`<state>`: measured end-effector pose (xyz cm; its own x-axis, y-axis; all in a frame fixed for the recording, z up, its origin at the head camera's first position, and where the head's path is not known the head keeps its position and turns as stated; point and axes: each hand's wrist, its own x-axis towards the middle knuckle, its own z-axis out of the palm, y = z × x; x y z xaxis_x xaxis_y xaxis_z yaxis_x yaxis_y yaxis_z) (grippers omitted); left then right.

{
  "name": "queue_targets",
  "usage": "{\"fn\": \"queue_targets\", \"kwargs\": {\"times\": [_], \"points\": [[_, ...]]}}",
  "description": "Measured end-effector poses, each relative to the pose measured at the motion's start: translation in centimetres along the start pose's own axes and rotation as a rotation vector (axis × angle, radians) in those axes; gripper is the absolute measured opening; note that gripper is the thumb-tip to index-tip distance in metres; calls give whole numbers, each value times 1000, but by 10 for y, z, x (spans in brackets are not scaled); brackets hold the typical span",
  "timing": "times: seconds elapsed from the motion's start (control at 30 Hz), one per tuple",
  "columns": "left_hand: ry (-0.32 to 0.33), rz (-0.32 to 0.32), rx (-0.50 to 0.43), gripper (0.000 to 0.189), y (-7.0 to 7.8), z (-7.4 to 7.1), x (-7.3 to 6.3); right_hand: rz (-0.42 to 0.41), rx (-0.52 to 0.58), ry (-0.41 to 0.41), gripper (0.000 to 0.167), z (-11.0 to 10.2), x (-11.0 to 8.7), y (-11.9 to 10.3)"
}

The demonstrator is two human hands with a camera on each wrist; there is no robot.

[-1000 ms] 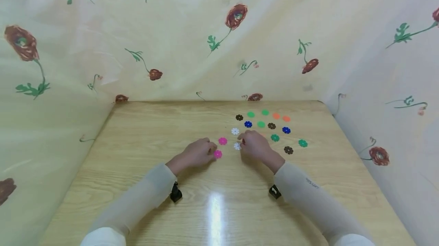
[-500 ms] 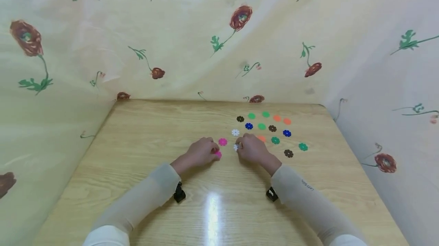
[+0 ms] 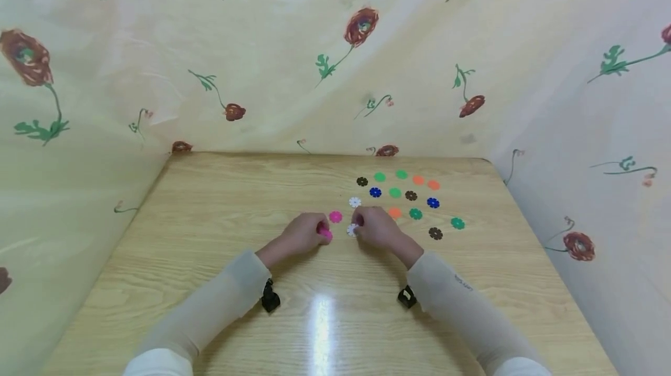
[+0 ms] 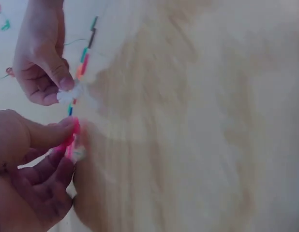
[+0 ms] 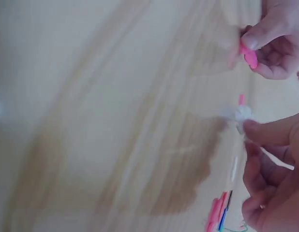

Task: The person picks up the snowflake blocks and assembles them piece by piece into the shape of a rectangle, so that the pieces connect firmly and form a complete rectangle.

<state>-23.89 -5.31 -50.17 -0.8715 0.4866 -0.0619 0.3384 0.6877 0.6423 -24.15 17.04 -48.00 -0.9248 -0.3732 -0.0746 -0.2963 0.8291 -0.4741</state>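
In the head view my left hand (image 3: 301, 233) pinches a pink flower-shaped plastic disc (image 3: 327, 235) between thumb and fingers. The left wrist view shows this pink disc (image 4: 75, 126) tilted up on edge. Across from it, my right hand (image 3: 378, 227) pinches a white flower-shaped disc (image 3: 351, 229) by its right side; in the right wrist view the white disc (image 5: 243, 113) stands at the thumb tip. The two held discs are apart. A second pink disc (image 3: 335, 217) and a second white disc (image 3: 355, 202) lie flat just beyond the hands.
Several more notched discs lie spread on the wooden table (image 3: 236, 190) behind and right of my right hand: green (image 3: 416, 213), orange (image 3: 394, 213), blue (image 3: 433, 202) and brown (image 3: 435, 233). Flower-patterned cloth (image 3: 283, 61) walls the table's back and sides.
My left fingers have closed on the near pink disc and tilted it. The right fingers have taken hold of the near white disc and drawn it slightly left and nearer.
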Motion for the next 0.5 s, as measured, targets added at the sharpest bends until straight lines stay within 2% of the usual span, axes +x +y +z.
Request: {"fn": "queue_targets", "kwargs": {"times": [0.13,0.23,0.33,0.5], "points": [[0,-47,-342,10,1,-4,-4,-92,144,5,7,0,-3,-3],[-5,-78,-523,3,2,-5,-6,-128,205,21,6,0,-7,-5],[-12,-108,-632,10,5,-7,-9,-135,246,37,5,1,-11,-6],[-12,-185,-729,19,12,-11,-14,-133,289,51,4,2,-13,-7]]}}
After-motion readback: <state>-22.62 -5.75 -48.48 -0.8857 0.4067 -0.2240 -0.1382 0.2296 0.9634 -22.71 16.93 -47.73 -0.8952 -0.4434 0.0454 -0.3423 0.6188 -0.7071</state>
